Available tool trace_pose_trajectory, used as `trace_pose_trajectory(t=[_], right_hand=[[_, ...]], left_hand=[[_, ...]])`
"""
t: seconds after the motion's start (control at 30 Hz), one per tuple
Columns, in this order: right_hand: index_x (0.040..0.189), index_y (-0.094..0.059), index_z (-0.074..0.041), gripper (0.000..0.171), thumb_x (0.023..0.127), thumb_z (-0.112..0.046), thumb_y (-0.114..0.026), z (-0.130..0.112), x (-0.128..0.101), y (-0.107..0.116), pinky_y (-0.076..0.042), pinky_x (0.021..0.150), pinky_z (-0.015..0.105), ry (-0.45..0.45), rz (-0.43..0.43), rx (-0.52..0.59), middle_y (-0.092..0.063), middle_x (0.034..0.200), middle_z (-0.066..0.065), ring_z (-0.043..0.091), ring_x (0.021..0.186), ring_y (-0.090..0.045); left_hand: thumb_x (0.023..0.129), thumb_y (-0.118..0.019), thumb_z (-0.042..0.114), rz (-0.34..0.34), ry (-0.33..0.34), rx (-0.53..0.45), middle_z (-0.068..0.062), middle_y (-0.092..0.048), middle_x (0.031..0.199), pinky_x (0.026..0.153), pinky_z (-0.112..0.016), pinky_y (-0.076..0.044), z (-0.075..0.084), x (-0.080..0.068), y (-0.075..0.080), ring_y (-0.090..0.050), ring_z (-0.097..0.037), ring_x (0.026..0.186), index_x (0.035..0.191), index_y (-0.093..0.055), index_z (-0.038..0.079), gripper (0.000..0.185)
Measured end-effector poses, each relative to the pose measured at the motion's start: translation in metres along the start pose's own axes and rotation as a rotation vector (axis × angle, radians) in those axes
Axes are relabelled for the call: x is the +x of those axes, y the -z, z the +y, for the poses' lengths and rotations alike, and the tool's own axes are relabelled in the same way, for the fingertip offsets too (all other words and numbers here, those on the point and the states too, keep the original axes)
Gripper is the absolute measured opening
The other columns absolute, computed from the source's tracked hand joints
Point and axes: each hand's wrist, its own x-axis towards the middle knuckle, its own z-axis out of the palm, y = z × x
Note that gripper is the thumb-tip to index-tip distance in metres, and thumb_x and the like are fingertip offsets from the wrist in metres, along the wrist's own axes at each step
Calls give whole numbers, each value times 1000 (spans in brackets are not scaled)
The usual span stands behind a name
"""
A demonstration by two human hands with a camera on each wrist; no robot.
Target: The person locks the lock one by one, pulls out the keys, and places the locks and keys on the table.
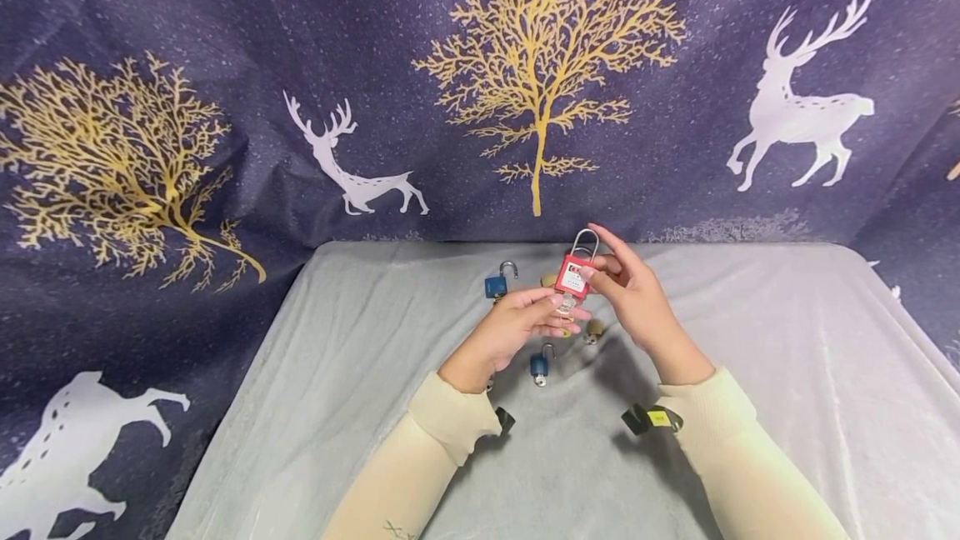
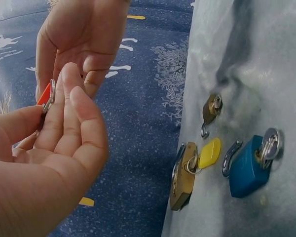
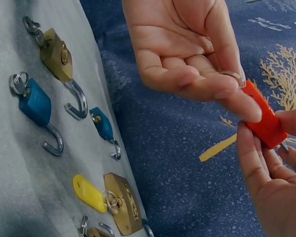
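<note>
A red padlock point(image 1: 573, 275) with a silver shackle is held upright above the grey cloth, pinched at its body by my right hand point(image 1: 600, 272). From below, my left hand point(image 1: 553, 307) pinches a key point(image 1: 567, 304) at the bottom of the lock. In the right wrist view the red padlock point(image 3: 262, 116) lies between the left hand's fingertips point(image 3: 227, 94) and my right hand point(image 3: 266, 148), with a key ring point(image 3: 232, 75) over the left fingers. The left wrist view shows only a red sliver of the padlock point(image 2: 45, 94) beside the ring.
Several more padlocks lie on the grey cloth point(image 1: 750, 373): a blue one point(image 1: 497, 283) at the back, a small blue one point(image 1: 540, 365) under the hands, brass ones point(image 2: 185, 175), one with a yellow tag point(image 2: 209, 153). A dark deer-print backdrop point(image 1: 225, 148) rises behind.
</note>
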Motion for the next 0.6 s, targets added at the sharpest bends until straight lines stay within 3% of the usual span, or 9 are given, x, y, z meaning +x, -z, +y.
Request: trace_pose_trajectory(t=[0.07,0.17,0.27,0.4,0.6], right_hand=[[156,-37,-13,62,99,-5,-60,0,0,0,-56,85,18,1,0,0,-69,95,-13,2,89,-65],[156,-36,-11,62,99,-4,-59,0,0,0,-56,83,18,-1,1,6,-69,95,-12,2,88,-65],[156,-36,-9,62,99,-2,-58,0,-1,-1,-58,82,20,-7,-4,33,-69,94,-11,3,86,-66],[156,-34,-8,62,99,-1,-57,0,-2,-1,-59,80,23,-10,-13,62,-69,95,-9,5,85,-68],[156,-33,-6,62,99,1,-56,1,-1,0,-61,77,26,8,-22,87,-68,97,-6,6,85,-69]], left_hand=[[109,-43,18,1,6,-12,-29,-65,128,104,-53,-51,0,0,0,-69,-40,112,133,-57,-6,37],[109,-43,18,2,9,-15,-28,-66,127,98,-41,-56,1,-1,0,-74,-21,101,132,-57,-5,36],[109,-42,18,-7,7,-5,-29,-65,128,97,-41,-56,2,-3,0,-74,-12,95,134,-57,-5,37],[109,-41,19,-8,1,18,-30,-64,128,103,-52,-52,2,-3,0,-74,-13,95,134,-57,-4,37],[106,-48,14,3,-27,53,-31,-66,125,99,-51,-54,1,-2,-1,-74,-30,103,131,-57,-9,35]])
